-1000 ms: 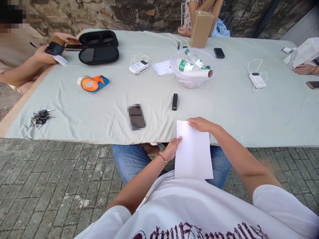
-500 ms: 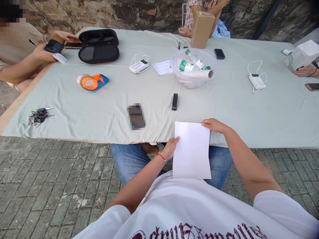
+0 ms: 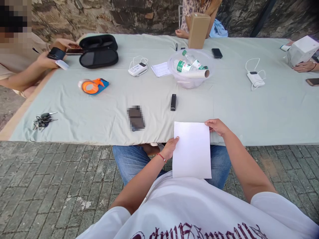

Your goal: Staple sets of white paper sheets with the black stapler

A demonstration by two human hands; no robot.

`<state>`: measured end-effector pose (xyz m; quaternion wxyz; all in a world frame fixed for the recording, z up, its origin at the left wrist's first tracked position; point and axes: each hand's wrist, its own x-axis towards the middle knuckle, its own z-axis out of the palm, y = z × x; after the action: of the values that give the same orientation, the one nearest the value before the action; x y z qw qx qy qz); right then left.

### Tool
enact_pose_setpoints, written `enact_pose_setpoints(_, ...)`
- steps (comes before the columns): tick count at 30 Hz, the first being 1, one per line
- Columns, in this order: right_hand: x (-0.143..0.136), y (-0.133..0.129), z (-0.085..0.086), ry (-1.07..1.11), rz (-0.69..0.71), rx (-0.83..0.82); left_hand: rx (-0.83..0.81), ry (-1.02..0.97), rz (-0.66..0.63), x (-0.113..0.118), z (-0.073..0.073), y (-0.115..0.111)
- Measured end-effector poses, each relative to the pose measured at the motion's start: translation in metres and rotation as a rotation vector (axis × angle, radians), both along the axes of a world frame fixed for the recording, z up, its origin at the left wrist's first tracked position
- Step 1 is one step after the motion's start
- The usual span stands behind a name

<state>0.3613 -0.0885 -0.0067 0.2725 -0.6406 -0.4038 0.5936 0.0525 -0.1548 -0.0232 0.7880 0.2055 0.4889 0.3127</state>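
A white sheet of paper [image 3: 191,151] lies over the table's front edge and my lap, its printed side, if any, out of sight. My left hand [image 3: 171,147] grips its left edge, thumb on top and fingers underneath. At the top right corner, my right hand [image 3: 216,126] pinches the paper between thumb and fingers. I cannot tell whether it is one sheet or several. Just beyond the paper, a black stapler [image 3: 173,102] rests on the cloth. To its left is a dark, pixelated flat object [image 3: 136,118].
Around the cloth-covered table [image 3: 119,96] are keys [image 3: 44,120], an orange-and-blue tape dispenser [image 3: 93,86], a black case [image 3: 99,58], white devices with cables [image 3: 138,69], a clear bowl of bottles [image 3: 190,83] and a cardboard box [image 3: 198,31]. Other people sit at the left, back and right.
My right hand has shifted slightly right along the paper's top edge, its fingers now bunched at the corner. The mark at the paper's top left corner no longer shows. My left hand keeps its grip.
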Motion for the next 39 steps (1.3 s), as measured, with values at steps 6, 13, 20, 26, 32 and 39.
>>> enact_pose_setpoints(6,-0.007,-0.007,-0.007,0.004,-0.002,0.029,-0.003,0.005,0.008,0.000,-0.003,0.000)
enact_pose_setpoints(13,-0.011,-0.017,-0.007,-0.080,-0.023,0.050,-0.014,-0.017,0.013,0.000,-0.003,-0.002)
enact_pose_setpoints(20,-0.044,-0.059,-0.006,0.001,-0.224,0.024,-0.150,-0.043,0.086,-0.002,-0.001,-0.002)
enact_pose_setpoints(26,-0.058,-0.079,-0.019,-0.011,-0.307,0.133,-0.113,-0.121,0.047,0.001,0.007,-0.003)
enact_pose_setpoints(32,-0.058,-0.081,-0.013,0.131,-0.311,0.103,-0.034,-0.101,0.015,0.004,0.012,-0.005)
enact_pose_setpoints(39,-0.060,-0.085,-0.001,0.193,-0.257,0.075,-0.012,-0.097,0.009,-0.002,0.014,-0.004)
